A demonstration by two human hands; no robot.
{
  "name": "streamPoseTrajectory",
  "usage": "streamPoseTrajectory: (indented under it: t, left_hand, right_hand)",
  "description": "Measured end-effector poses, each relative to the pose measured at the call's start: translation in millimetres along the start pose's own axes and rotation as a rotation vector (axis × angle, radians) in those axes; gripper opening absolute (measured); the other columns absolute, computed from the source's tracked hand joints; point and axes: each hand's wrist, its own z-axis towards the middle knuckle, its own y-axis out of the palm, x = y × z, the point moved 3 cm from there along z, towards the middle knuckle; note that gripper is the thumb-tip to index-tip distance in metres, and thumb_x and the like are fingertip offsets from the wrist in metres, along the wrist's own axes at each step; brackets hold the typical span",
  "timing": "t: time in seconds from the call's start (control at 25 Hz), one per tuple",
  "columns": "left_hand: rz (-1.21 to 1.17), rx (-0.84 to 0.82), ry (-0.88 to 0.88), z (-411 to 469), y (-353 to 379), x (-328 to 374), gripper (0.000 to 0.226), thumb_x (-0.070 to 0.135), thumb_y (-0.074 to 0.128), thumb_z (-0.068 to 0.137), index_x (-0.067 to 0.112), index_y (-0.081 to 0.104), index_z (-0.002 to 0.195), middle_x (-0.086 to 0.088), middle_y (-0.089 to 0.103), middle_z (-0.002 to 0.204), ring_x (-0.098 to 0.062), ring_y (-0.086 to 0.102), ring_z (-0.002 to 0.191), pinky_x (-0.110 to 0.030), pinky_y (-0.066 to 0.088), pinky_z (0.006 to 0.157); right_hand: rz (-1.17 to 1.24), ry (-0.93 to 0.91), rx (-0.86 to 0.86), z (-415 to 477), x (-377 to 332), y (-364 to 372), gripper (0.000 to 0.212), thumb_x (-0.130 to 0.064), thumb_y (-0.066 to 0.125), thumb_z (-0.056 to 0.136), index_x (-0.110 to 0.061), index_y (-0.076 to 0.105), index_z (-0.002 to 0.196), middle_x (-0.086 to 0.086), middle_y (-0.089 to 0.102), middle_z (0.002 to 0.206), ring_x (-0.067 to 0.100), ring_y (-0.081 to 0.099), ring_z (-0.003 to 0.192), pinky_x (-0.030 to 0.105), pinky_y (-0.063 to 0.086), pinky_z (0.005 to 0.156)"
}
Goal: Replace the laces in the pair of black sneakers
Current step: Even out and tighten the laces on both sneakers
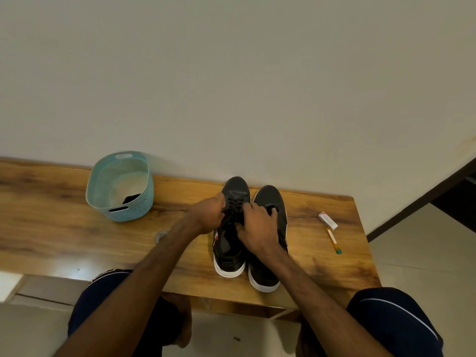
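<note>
Two black sneakers with white soles stand side by side on the wooden table (64,222), toes pointing away from me. The left sneaker (230,249) carries a black lace (235,202) across its eyelets. My left hand (208,215) is curled at that shoe's left side and pinches the lace. My right hand (257,229) lies over the tongue area between the two shoes, its fingers curled on the lace. The right sneaker (269,199) is partly covered by my right hand and wrist.
A light blue plastic basket (144,202) with something dark inside stands at the back left of the table. A small white box (327,220) and an orange pen (334,240) lie to the right. A small grey object (160,236) peeks out beside my left forearm. A wall runs behind.
</note>
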Motion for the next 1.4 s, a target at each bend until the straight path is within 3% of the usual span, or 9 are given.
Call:
streamPoseTrajectory:
  t: [0.2, 0.44, 0.56, 0.68, 0.8, 0.88, 1.04, 1.16, 1.4]
  left_hand:
    - [0.283, -0.035, 0.056, 16, -12, 14, 0.02, 0.016, 0.052, 0.093, 0.011, 0.046, 0.112, -0.009, 0.057, 0.106, -0.023, 0.05, 0.089, -0.036, 0.043, 0.073]
    - [0.428, 0.144, 0.071, 34, -25, 12, 0.035, 0.004, 0.058, 0.086, 0.011, 0.047, 0.119, -0.007, 0.055, 0.118, -0.026, 0.053, 0.111, -0.036, 0.045, 0.079]
    - [0.378, 0.201, 0.107, 40, -22, 16, 0.034, 0.001, 0.057, 0.087, 0.01, 0.048, 0.118, -0.008, 0.051, 0.119, -0.025, 0.05, 0.112, -0.034, 0.044, 0.079]
    - [0.327, 0.345, 0.029, 43, -21, 16, 0.036, 0.001, 0.06, 0.088, 0.006, 0.047, 0.121, -0.011, 0.044, 0.124, -0.025, 0.048, 0.113, -0.034, 0.049, 0.081]
    - [0.045, 0.3, -0.23, 39, -17, 3, 0.033, 0.006, 0.061, 0.09, 0.002, 0.046, 0.118, -0.017, 0.052, 0.119, -0.031, 0.055, 0.105, -0.038, 0.049, 0.077]
    - [-0.112, 0.272, -0.27, 37, -16, 3, 0.023, 0.004, 0.056, 0.091, 0.001, 0.045, 0.11, -0.018, 0.059, 0.105, -0.031, 0.06, 0.09, -0.038, 0.044, 0.066]
    - [-0.212, 0.372, -0.031, 36, -20, 33, 0.01, 0.0, 0.049, 0.093, 0.005, 0.046, 0.101, -0.009, 0.061, 0.094, -0.023, 0.058, 0.081, -0.037, 0.048, 0.066]
    - [-0.297, 0.135, 0.282, 31, 5, 70, 0.022, 0.006, 0.06, 0.091, 0.016, 0.042, 0.099, -0.007, 0.06, 0.102, -0.021, 0.059, 0.091, -0.04, 0.051, 0.079]
    - [-0.168, -0.113, 0.276, 31, 32, 72, 0.029, 0.001, 0.06, 0.089, 0.016, 0.038, 0.101, 0.001, 0.054, 0.107, -0.014, 0.054, 0.095, -0.037, 0.05, 0.087]
  right_hand:
    - [0.085, 0.046, 0.009, 13, 6, -16, 0.017, -0.032, 0.052, 0.087, -0.017, 0.059, 0.088, -0.003, 0.061, 0.082, 0.02, 0.054, 0.078, 0.053, 0.036, 0.103]
    - [0.243, -0.029, -0.247, 48, 10, -33, 0.028, -0.023, 0.047, 0.097, -0.001, 0.063, 0.091, 0.008, 0.061, 0.081, 0.025, 0.058, 0.077, 0.035, 0.042, 0.068]
    - [-0.03, -0.201, -0.193, 63, 8, -36, 0.021, -0.017, 0.049, 0.097, -0.01, 0.064, 0.11, 0.009, 0.064, 0.106, 0.026, 0.059, 0.102, 0.042, 0.046, 0.092]
    - [-0.305, -0.438, 0.09, 62, 7, -30, 0.045, -0.006, 0.055, 0.091, -0.023, 0.056, 0.132, 0.005, 0.048, 0.139, 0.027, 0.039, 0.133, 0.059, 0.016, 0.118]
    - [-0.206, -0.29, 0.141, 64, 21, -32, 0.068, 0.0, 0.061, 0.087, -0.025, 0.041, 0.147, 0.005, 0.035, 0.154, 0.028, 0.031, 0.141, 0.055, 0.021, 0.119]
    - [-0.018, -0.147, 0.061, 64, 43, -46, 0.051, -0.004, 0.062, 0.09, -0.019, 0.054, 0.138, 0.007, 0.048, 0.143, 0.028, 0.047, 0.13, 0.041, 0.039, 0.108]
    - [0.231, 0.11, -0.211, 21, 87, -70, 0.038, -0.034, 0.059, 0.098, -0.014, 0.056, 0.13, 0.006, 0.062, 0.127, 0.025, 0.058, 0.115, 0.037, 0.046, 0.095]
    - [0.177, 0.109, -0.391, -15, 86, -51, 0.035, -0.035, 0.068, 0.092, -0.019, 0.059, 0.122, -0.001, 0.066, 0.11, 0.019, 0.06, 0.104, 0.035, 0.048, 0.09]
    - [0.212, 0.162, -0.357, -22, 97, -35, 0.017, -0.026, 0.077, 0.084, -0.023, 0.064, 0.094, -0.001, 0.07, 0.091, 0.016, 0.067, 0.084, 0.037, 0.056, 0.08]
